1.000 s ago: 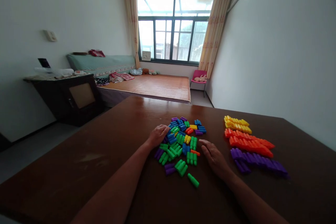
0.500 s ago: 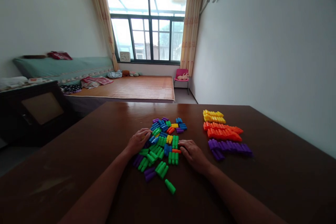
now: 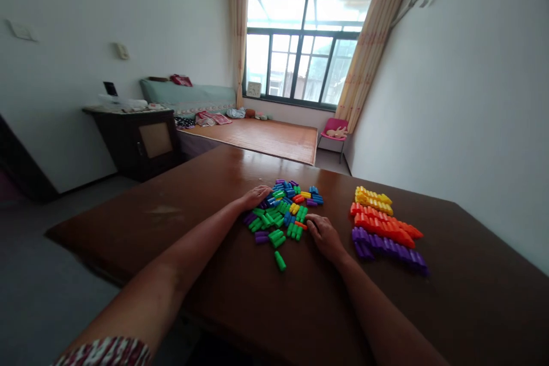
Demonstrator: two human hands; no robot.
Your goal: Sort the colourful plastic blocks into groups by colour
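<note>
Mixed-colour pegs [image 3: 282, 206] piled mid-frame on the tabletop [image 3: 201, 183]. Left hand [image 3: 255, 197] at pile's left edge, can't tell if fingers grip; right hand [image 3: 325, 235] beside right edge, fingers loosely open. Risk: careless nudge scatters loose pegs.

Home bedroom, wide bed [image 3: 266, 136], curtained window [image 3: 305, 40]
</note>
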